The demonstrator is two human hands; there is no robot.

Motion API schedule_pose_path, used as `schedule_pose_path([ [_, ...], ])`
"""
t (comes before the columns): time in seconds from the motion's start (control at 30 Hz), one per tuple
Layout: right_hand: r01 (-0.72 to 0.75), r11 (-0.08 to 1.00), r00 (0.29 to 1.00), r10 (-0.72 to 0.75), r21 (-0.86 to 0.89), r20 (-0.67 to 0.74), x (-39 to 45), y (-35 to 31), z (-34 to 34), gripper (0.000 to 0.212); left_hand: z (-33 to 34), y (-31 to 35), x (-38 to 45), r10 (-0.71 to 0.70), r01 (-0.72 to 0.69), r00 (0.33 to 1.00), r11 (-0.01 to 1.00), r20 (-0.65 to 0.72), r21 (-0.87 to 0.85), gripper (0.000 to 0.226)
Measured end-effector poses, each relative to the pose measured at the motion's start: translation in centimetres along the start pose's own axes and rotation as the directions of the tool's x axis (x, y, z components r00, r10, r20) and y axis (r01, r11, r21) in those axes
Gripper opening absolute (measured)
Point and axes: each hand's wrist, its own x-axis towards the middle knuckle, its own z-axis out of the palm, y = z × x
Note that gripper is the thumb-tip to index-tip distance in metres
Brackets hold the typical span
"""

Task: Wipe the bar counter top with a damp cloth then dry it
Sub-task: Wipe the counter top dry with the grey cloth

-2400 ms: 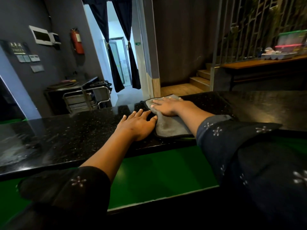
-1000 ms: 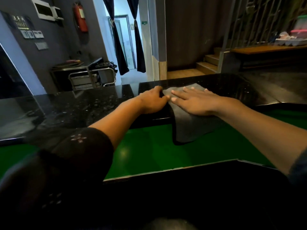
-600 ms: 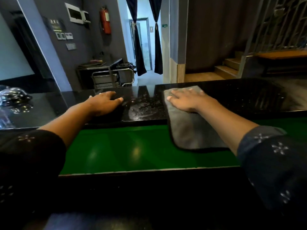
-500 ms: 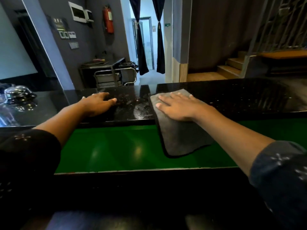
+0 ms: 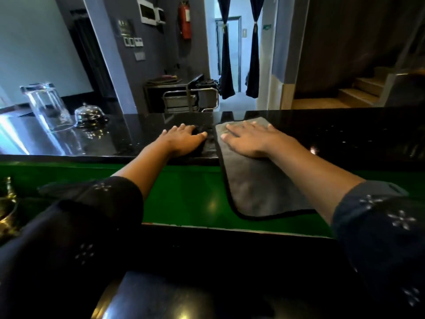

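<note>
The bar counter top [image 5: 345, 134] is glossy black stone running across the view. A grey cloth [image 5: 257, 187] lies over its near edge, the upper part on the stone and the lower part hanging onto the green ledge [image 5: 184, 194]. My right hand [image 5: 250, 140] lies flat on the cloth's upper part with fingers spread, pressing it down. My left hand [image 5: 184, 140] rests palm down on the bare stone just left of the cloth, holding nothing. Small wet speckles show between the two hands.
An upturned clear glass [image 5: 46, 107] and a chrome call bell [image 5: 90, 115] stand on the counter at the left. A golden object [image 5: 7, 203] sits at the far left edge. A metal trolley [image 5: 190, 100] and a curtained doorway lie beyond the counter.
My right hand has slid the cloth leftward along the counter. My left hand now lies close beside the cloth. The glass and the bell have come into view on the left.
</note>
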Motion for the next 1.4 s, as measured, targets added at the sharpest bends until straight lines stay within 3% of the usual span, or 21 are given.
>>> schedule_pose_path([
  [0.07, 0.096, 0.995, 0.995, -0.096, -0.018, -0.028, -0.5, -2.2, 0.8, 0.066, -0.5, -0.2, -0.2, 0.039, -0.038, 0.999, 0.998, 0.015, -0.042, 0.068],
  [0.17, 0.127, 0.992, 0.991, -0.127, -0.014, -0.027, -0.8, -2.1, 1.1, 0.066, -2.0, -2.2, -0.6, 0.043, -0.041, 0.999, 0.994, 0.020, -0.102, 0.065],
  [0.33, 0.057, 0.998, 0.998, -0.056, -0.008, 0.021, 1.4, -2.6, 0.8, 0.065, -4.4, -10.7, -1.5, -0.097, 0.095, 0.995, 0.995, -0.040, -0.035, 0.067],
  [0.5, -0.050, 0.999, 0.999, 0.050, -0.010, -0.002, 5.4, -7.0, 0.7, 0.069, -4.8, -17.8, -3.3, -0.200, 0.199, 0.979, 0.980, -0.048, -0.021, 0.066],
  [0.67, 0.184, 0.983, 0.983, -0.184, 0.009, 0.004, 4.7, -13.1, 2.3, 0.066, -5.0, -21.7, -4.3, -0.217, 0.221, 0.971, 0.975, -0.097, 0.033, 0.064],
  [0.73, 0.213, 0.977, 0.977, -0.213, 0.012, 0.016, 4.8, -13.1, 2.5, 0.066, -4.7, -23.2, -4.0, -0.216, 0.222, 0.972, 0.973, -0.094, 0.062, 0.068],
  [0.93, 0.155, 0.988, 0.988, -0.155, -0.005, 0.029, 9.6, -13.6, 2.3, 0.068, -3.5, -24.2, -2.8, -0.205, 0.218, 0.967, 0.973, -0.152, 0.078, 0.067],
  [1.17, 0.072, 0.997, 0.997, -0.072, -0.004, 0.028, 14.8, -20.4, 2.4, 0.071, -3.2, -24.7, -2.1, -0.208, 0.225, 0.960, 0.972, -0.188, 0.073, 0.066],
  [1.4, 0.261, 0.961, 0.965, -0.262, 0.085, -0.009, 13.0, -25.0, 3.5, 0.066, -3.6, -24.6, -2.5, -0.196, 0.196, 0.968, 0.980, -0.156, -0.015, 0.076],
])
